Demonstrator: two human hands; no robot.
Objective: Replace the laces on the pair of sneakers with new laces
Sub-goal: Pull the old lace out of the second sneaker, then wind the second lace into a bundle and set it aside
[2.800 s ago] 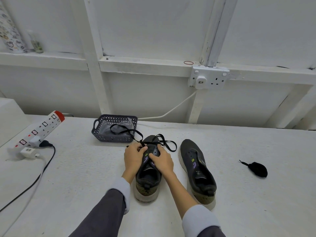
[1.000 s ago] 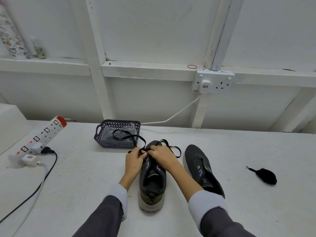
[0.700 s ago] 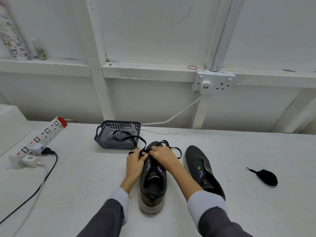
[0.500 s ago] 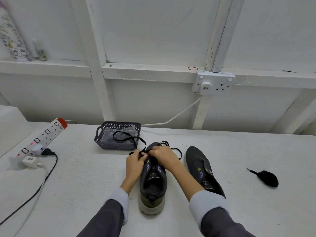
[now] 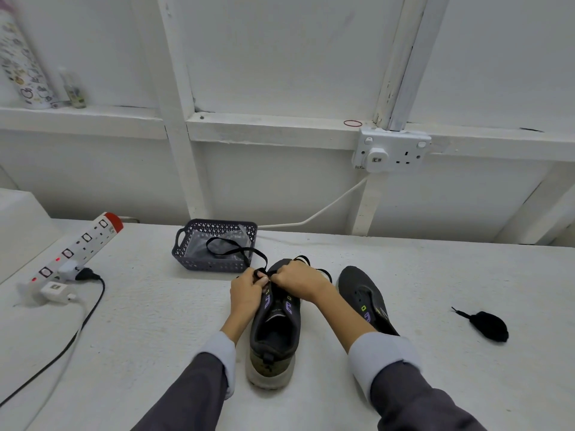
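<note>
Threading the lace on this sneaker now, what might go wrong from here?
The black lace loops over the basket wall; a hard pull might drag the basket. The left hand and right hand both hold it at the sneaker toe, hiding the eyelets, so a skipped eyelet or twist may go unnoticed.
</note>
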